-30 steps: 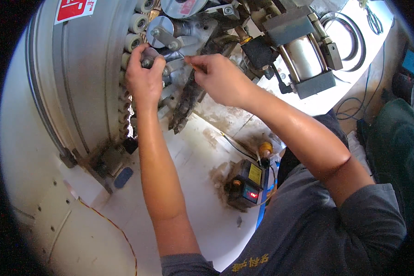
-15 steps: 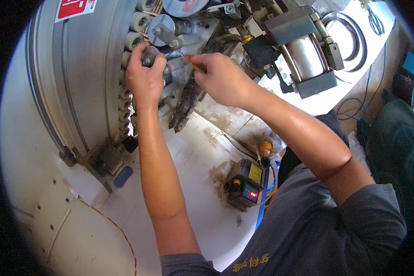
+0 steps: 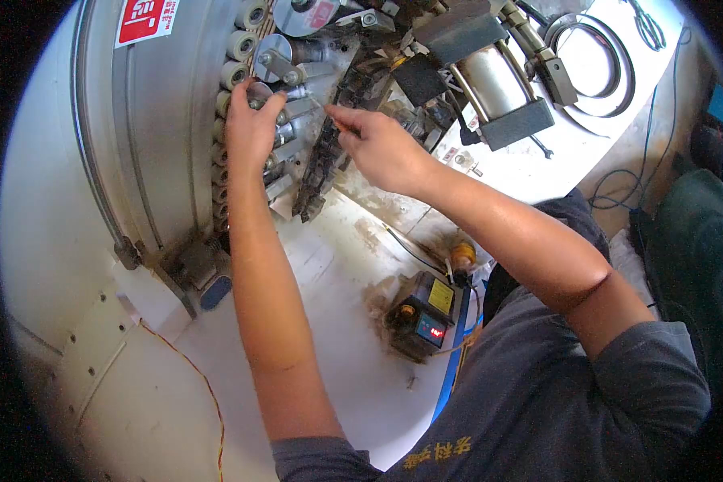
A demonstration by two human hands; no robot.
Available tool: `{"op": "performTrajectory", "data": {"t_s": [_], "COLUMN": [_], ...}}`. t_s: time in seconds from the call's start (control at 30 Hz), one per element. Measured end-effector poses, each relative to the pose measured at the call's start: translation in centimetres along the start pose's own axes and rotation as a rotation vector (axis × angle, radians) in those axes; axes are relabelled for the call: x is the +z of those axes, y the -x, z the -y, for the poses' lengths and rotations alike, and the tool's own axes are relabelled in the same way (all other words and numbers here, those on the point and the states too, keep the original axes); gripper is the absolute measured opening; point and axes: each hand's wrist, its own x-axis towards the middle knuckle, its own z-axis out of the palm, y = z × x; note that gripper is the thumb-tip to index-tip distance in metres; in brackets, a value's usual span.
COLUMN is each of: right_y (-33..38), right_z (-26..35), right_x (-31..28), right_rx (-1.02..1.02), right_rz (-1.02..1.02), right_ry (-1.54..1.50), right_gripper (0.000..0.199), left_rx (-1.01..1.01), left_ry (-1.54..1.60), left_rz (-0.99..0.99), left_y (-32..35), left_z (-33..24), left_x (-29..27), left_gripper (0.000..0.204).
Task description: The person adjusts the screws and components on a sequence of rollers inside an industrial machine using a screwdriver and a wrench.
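My left hand point(image 3: 251, 128) is closed round a small metal roller point(image 3: 259, 93) on the machine, thumb and fingers on either side of it. Just to its right, my right hand point(image 3: 381, 149) grips a thin screwdriver-like tool point(image 3: 316, 103). The tool's narrow metal shaft points up and left toward the metal arms point(image 3: 300, 111) beside the roller; most of its reddish-brown handle is hidden in my fingers. I cannot tell whether its tip touches anything. A larger round disc point(image 3: 273, 58) on a pivot arm sits just above my left hand.
A column of pale rollers point(image 3: 234, 74) lines the curved grey metal housing point(image 3: 149, 120) at left. A dark toothed strip point(image 3: 327, 153) runs below my right hand. A metal cylinder point(image 3: 494, 80) stands upper right. Near my body sits a black control box point(image 3: 426, 315) with a lit display.
The whole scene has shifted slightly in view. My left hand stays on the roller; my right hand remains close by, with more of the tool's shaft showing.
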Motion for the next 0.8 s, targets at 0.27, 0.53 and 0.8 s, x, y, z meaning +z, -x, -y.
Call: {"op": "performTrajectory", "data": {"t_s": [0.27,0.53,0.8], "right_y": [-1.1,-2.2,-2.9], "right_z": [2.0,1.8,2.0], "right_x": [-0.3,0.2,0.3], "right_rx": [0.107,0.209,0.256], "right_rz": [0.103,0.133,0.183], "right_ry": [0.075,-0.039,-0.095], "right_gripper": [0.038,0.037,0.044], "left_rx": [-0.043,-0.014,-0.024], "left_ry": [-0.115,-0.116,-0.112], "left_rz": [-0.097,-0.14,-0.102], "left_y": [-0.1,0.3,0.1], "left_z": [0.6,0.0,0.3], "left_x": [0.8,0.8,0.9], "left_gripper": [0.061,0.058,0.06]}}
